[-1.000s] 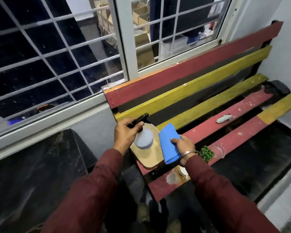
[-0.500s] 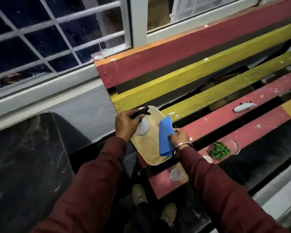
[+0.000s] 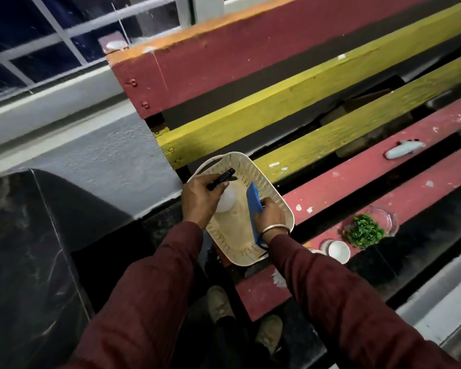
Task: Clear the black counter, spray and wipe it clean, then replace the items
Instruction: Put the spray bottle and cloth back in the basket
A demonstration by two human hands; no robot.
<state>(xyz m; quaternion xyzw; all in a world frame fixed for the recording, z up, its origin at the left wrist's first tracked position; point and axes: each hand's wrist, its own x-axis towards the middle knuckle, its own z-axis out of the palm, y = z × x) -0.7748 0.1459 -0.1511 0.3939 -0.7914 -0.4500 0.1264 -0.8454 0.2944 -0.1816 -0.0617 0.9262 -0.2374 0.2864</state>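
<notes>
Left hand (image 3: 201, 199): curled round spray bottle (image 3: 225, 199), held over cream basket (image 3: 273, 201).
Right hand (image 3: 269, 214): pinching blue cloth (image 3: 254, 209) upright inside basket.
Basket: on bench (image 3: 357, 179) end.
Black counter (image 3: 24, 249): left of basket.
Greens (image 3: 363, 231): right of basket.

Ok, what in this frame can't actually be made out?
All in the head view:
- Spray bottle: left hand covers most of it; liquid level unreadable.
- Blue cloth: right hand hides part.
- Basket: floor partly hidden by both hands.
- Black counter: cut off by left edge.
</notes>
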